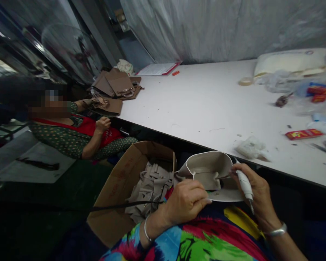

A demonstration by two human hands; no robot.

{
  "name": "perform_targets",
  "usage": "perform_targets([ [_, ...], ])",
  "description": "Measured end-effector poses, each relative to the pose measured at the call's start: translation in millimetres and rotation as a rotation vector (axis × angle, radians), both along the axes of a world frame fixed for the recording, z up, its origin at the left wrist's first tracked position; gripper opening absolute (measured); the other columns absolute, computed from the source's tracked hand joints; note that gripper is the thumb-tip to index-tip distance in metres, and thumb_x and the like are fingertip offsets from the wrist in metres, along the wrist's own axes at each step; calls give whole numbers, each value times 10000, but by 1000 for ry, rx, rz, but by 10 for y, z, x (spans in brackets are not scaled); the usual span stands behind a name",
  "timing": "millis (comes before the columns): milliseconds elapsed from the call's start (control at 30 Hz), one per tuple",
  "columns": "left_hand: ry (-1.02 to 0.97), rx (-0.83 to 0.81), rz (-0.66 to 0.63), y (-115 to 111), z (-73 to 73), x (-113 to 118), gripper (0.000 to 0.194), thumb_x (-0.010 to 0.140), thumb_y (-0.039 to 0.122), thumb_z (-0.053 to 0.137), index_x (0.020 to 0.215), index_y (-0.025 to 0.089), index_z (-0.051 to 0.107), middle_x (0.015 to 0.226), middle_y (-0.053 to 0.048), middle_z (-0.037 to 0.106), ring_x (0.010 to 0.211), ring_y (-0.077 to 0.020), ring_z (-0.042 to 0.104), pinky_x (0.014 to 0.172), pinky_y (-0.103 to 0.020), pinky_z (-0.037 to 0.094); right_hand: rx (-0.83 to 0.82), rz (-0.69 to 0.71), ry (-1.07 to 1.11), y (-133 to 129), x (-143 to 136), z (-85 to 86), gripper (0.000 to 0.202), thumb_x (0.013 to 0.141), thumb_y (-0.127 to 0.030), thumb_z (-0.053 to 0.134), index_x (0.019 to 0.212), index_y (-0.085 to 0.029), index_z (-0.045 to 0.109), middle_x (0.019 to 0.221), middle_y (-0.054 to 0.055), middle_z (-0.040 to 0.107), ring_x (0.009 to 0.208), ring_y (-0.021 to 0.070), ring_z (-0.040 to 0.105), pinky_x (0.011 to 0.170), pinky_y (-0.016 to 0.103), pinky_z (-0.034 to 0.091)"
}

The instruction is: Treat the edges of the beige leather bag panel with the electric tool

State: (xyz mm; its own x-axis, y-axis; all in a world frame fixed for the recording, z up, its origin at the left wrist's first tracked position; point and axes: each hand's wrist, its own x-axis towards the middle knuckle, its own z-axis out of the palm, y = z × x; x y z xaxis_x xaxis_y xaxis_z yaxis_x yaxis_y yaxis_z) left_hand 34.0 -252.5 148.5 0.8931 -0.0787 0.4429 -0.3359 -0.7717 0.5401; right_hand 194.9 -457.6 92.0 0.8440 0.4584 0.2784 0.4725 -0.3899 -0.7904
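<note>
Beige leather bag piece (206, 170) sits gripped in a worker's lap, just below the near edge of the long white table (195, 105). Beside it, left of the piece, a cardboard box (116, 181) holds more beige parts. Left hand (186, 201) pinches the piece's edge; right hand (256, 192) is closed around a white pen-like tool (244, 185).

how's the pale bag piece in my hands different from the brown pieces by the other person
The pale bag piece is off-white and curved open, held off the table by the left hand; the brown pieces are dark tan and lie flat, stacked on the table. The right hand holds a white tool against the pale one.
</note>
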Motion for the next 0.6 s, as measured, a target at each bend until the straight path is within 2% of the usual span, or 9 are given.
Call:
perform_targets([
  [133, -67, -25, 20, -19, 14, 2, 255, 1002, 321, 634, 842, 142, 722, 835, -61, 734, 767, -146, 664, 733, -274, 508, -78, -1, -3, -47, -34, 77, 253, 954, -406, 525, 1036, -255, 711, 796, -13, 669, 667, 156, 621, 611, 241, 425],
  [233, -82, -43, 47, -11, 2, -8, 204, 990, 288, 643, 868, 142, 717, 851, -69, 727, 801, -158, 669, 753, -280, 517, -142, -101, 61, -29, -61, 156, 330, 963, -528, 527, 1054, -259, 695, 708, -23, 652, 565, 152, 597, 532, 241, 396],
  [433, -152, -127, 91, -17, -6, -5, 157, 977, 262, 629, 899, 141, 693, 866, -77, 691, 806, -160, 639, 741, -286, 504, -200, -226, 191, -28, -93, 211, 484, 948, -706, 512, 1112, -274, 657, 720, -5, 689, 582, 189, 648, 520, 257, 429],
  [500, -207, -194, 120, 25, 28, 16, 145, 974, 251, 629, 882, 150, 678, 862, -71, 674, 811, -156, 625, 751, -287, 501, -168, -266, 198, -61, -113, 282, 512, 934, -738, 527, 1088, -268, 661, 767, 9, 714, 619, 197, 662, 546, 267, 450],
  [600, -308, -344, 138, 213, 158, 73, 228, 989, 275, 613, 789, 168, 638, 798, -41, 632, 769, -144, 585, 739, -291, 475, -12, -362, 171, -157, -168, 479, 501, 930, -726, 574, 1101, -263, 658, 896, 28, 753, 780, 233, 716, 681, 302, 522],
])
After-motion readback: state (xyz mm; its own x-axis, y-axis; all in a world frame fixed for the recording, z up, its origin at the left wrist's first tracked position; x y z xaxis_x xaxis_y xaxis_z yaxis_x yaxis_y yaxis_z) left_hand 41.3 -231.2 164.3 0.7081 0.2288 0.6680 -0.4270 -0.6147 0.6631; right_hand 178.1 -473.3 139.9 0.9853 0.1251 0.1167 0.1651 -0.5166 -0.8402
